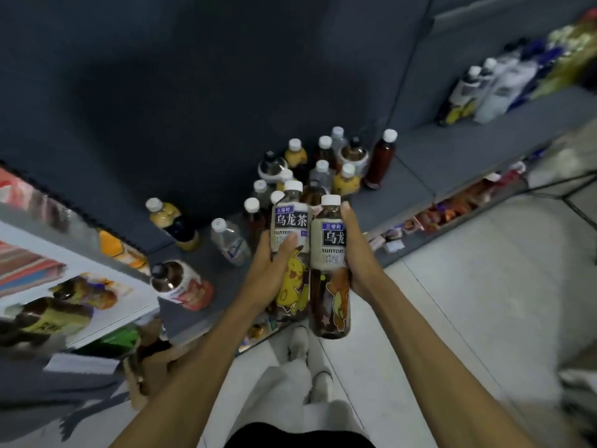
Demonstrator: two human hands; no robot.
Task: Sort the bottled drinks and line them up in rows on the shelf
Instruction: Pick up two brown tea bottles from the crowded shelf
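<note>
Your left hand (274, 270) grips one oolong tea bottle (289, 240) and your right hand (358, 253) grips a second tea bottle (330, 270), both upright and touching, just in front of the bottle cluster (323, 169) standing on the grey shelf (436, 156).

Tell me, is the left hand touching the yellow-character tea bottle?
Touching. The head view shows the left hand wrapped around the tea bottle, thumb pressed across its label.

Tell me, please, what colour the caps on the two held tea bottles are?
White, both caps, in the head view.
</note>
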